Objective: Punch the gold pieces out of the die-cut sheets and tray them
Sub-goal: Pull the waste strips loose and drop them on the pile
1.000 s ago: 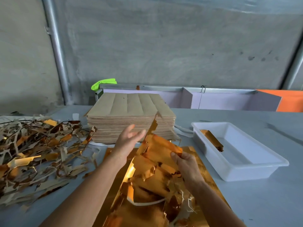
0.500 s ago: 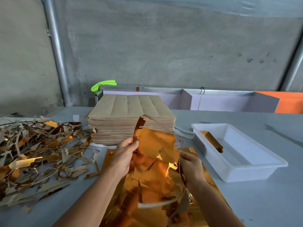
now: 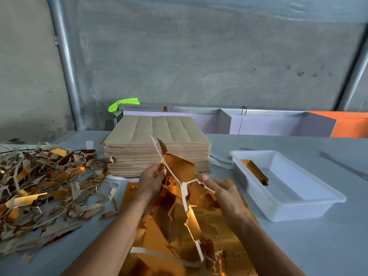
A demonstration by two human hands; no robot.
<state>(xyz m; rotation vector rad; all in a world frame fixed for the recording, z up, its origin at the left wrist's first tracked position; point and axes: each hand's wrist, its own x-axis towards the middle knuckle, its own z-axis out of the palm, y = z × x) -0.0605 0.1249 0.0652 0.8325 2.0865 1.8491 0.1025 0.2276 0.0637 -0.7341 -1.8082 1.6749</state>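
Both hands (image 3: 151, 181) (image 3: 223, 189) pinch gold sheet (image 3: 179, 168).

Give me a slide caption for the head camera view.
Both hands, left and right, tear gold pieces from scrap beside a white tray.

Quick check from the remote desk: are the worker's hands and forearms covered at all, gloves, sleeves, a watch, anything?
Nothing is worn that shows. The left hand and the right hand are both bare, with no gloves, rings or tape visible. Both forearms are bare too, down to the bottom edge of the frame, so no sleeve cuff, watch or wristband comes into view. Anything above the elbows is out of the picture.
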